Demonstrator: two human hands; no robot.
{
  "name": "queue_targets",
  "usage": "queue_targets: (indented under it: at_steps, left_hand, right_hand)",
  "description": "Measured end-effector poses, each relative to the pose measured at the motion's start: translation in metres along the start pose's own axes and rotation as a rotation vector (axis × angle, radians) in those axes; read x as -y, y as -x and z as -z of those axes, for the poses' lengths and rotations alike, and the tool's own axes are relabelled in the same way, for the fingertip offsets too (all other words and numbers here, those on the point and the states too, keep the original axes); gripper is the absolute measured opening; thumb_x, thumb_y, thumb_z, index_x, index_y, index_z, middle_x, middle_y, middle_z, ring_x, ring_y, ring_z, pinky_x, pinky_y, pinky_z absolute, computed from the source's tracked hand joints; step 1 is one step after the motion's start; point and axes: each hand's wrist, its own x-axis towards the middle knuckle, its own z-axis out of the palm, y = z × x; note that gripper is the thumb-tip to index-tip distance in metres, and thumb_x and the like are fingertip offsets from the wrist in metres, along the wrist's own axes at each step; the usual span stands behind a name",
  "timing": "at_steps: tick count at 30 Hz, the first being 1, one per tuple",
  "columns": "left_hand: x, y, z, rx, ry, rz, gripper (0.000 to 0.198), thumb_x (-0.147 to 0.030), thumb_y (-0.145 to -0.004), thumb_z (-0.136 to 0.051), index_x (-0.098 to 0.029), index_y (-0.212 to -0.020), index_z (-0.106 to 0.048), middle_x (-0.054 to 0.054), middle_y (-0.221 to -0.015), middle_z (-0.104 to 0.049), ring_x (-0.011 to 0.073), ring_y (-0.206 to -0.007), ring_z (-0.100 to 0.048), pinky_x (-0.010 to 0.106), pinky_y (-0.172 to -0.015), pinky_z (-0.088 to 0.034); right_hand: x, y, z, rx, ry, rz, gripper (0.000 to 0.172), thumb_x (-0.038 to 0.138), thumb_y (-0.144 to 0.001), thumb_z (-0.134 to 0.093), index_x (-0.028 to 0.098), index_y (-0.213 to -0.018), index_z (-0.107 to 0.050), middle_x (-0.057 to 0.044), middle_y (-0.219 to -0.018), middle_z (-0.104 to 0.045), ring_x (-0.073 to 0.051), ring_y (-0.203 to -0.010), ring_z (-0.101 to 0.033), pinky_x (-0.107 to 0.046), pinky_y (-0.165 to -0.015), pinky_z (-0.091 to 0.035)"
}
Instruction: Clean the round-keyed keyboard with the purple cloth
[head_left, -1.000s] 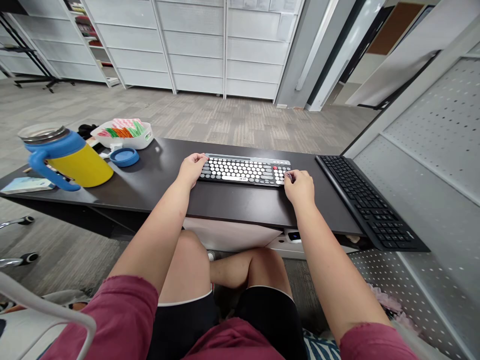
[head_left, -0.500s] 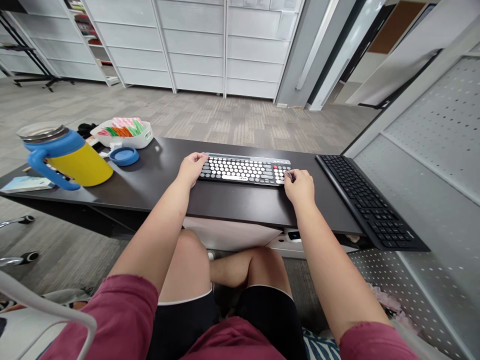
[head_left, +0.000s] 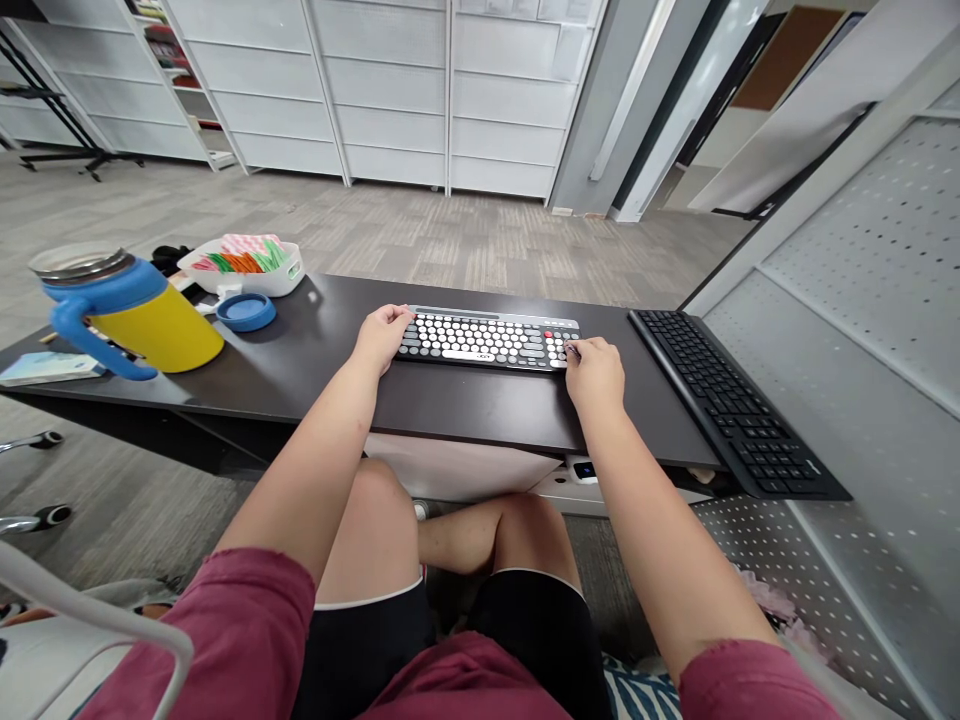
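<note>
A small keyboard (head_left: 487, 340) with round grey and white keys lies on the dark desk (head_left: 465, 405) in front of me. My left hand (head_left: 382, 335) grips its left end, fingers curled over the edge. At the right end, by the red keys, my right hand (head_left: 594, 372) holds the keyboard's corner with bent fingers. Both forearms reach forward over my knees.
A black full-size keyboard (head_left: 731, 400) lies at the desk's right end beside a white perforated panel (head_left: 862, 300). To the left stand a yellow mug with a blue handle (head_left: 124, 315), a blue lid (head_left: 246, 311) and a white tray of coloured items (head_left: 241, 262).
</note>
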Motion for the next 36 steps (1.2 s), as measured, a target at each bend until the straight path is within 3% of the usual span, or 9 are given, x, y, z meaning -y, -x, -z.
queue_targets:
  at_steps: [10, 16, 20, 23, 25, 28, 30, 32, 36]
  left_hand:
    - [-0.002, 0.003, 0.001, 0.004, -0.002, 0.009, 0.020, -0.040, -0.083, -0.085, -0.023, -0.084, -0.075, 0.011, -0.144, -0.077, 0.0303, -0.133, -0.070, 0.044, -0.120, -0.048]
    - [-0.004, 0.004, 0.000, 0.011, 0.009, -0.001, 0.020, -0.038, -0.084, -0.085, -0.023, -0.080, -0.072, 0.011, -0.136, -0.080, 0.0313, -0.138, -0.068, 0.045, -0.122, -0.047]
    - [0.000, 0.002, 0.000, 0.011, 0.010, -0.008, 0.021, -0.040, -0.084, -0.085, -0.024, -0.081, -0.072, 0.010, -0.135, -0.080, 0.0307, -0.138, -0.068, 0.044, -0.122, -0.047]
    - [0.002, 0.001, 0.000, 0.010, 0.018, -0.017, 0.018, -0.038, -0.084, -0.085, -0.024, -0.081, -0.074, 0.010, -0.135, -0.081, 0.0318, -0.139, -0.068, 0.046, -0.123, -0.046]
    - [0.003, 0.000, 0.001, 0.009, 0.016, -0.019, 0.017, -0.038, -0.084, -0.084, -0.024, -0.082, -0.075, 0.011, -0.136, -0.080, 0.0324, -0.138, -0.069, 0.048, -0.123, -0.046]
    - [0.004, 0.000, 0.001, 0.008, 0.015, -0.024, 0.018, -0.039, -0.084, -0.084, -0.024, -0.081, -0.074, 0.011, -0.134, -0.081, 0.0319, -0.137, -0.069, 0.049, -0.124, -0.046]
    - [0.004, 0.001, 0.001, 0.012, 0.017, -0.030, 0.017, -0.038, -0.084, -0.083, -0.024, -0.081, -0.073, 0.011, -0.132, -0.081, 0.0311, -0.137, -0.069, 0.048, -0.124, -0.046]
    - [0.003, 0.000, 0.001, 0.016, 0.011, -0.028, 0.015, -0.037, -0.085, -0.082, -0.024, -0.082, -0.074, 0.011, -0.135, -0.080, 0.0303, -0.137, -0.069, 0.047, -0.124, -0.046]
    - [0.001, 0.001, 0.001, 0.008, -0.007, -0.013, 0.015, -0.037, -0.085, -0.082, -0.024, -0.083, -0.075, 0.011, -0.140, -0.078, 0.0303, -0.138, -0.069, 0.047, -0.124, -0.045]
  right_hand:
    - [0.027, 0.003, 0.008, 0.238, 0.258, 0.046, 0.045, 0.020, -0.107, -0.052, 0.026, -0.147, -0.073, -0.014, -0.116, -0.083, -0.029, -0.099, -0.076, -0.036, -0.083, -0.050]
    - [0.033, 0.007, 0.009, 0.225, 0.229, 0.111, 0.043, 0.029, -0.110, -0.049, 0.031, -0.143, -0.076, -0.010, -0.105, -0.085, -0.029, -0.091, -0.076, -0.036, -0.081, -0.049]
    - [0.030, 0.010, 0.010, 0.193, 0.048, 0.129, 0.041, 0.037, -0.111, -0.049, 0.031, -0.137, -0.080, -0.008, -0.101, -0.086, -0.029, -0.089, -0.076, -0.037, -0.084, -0.052]
    - [0.024, 0.009, 0.014, 0.101, -0.179, 0.101, 0.044, 0.044, -0.112, -0.046, 0.029, -0.137, -0.079, -0.008, -0.112, -0.086, -0.028, -0.095, -0.078, -0.038, -0.089, -0.056]
    - [0.015, 0.007, 0.017, -0.048, -0.284, 0.013, 0.050, 0.047, -0.113, -0.041, 0.025, -0.139, -0.077, -0.011, -0.121, -0.084, -0.029, -0.104, -0.078, -0.039, -0.095, -0.057]
    - [-0.002, 0.002, 0.019, -0.274, -0.295, -0.177, 0.057, 0.048, -0.112, -0.036, 0.018, -0.142, -0.074, -0.017, -0.129, -0.081, -0.032, -0.117, -0.076, -0.044, -0.102, -0.056]
    - [-0.011, -0.001, 0.017, -0.310, -0.266, -0.250, 0.058, 0.046, -0.110, -0.036, 0.016, -0.144, -0.073, -0.019, -0.132, -0.080, -0.034, -0.121, -0.074, -0.047, -0.105, -0.055]
    - [-0.013, -0.003, 0.014, -0.231, -0.232, -0.265, 0.057, 0.042, -0.109, -0.037, 0.017, -0.145, -0.074, -0.019, -0.131, -0.081, -0.035, -0.121, -0.074, -0.048, -0.105, -0.055]
    - [0.002, -0.004, 0.005, 0.052, -0.079, -0.215, 0.052, 0.037, -0.109, -0.041, 0.021, -0.144, -0.076, -0.019, -0.123, -0.082, -0.036, -0.112, -0.076, -0.049, -0.100, -0.056]
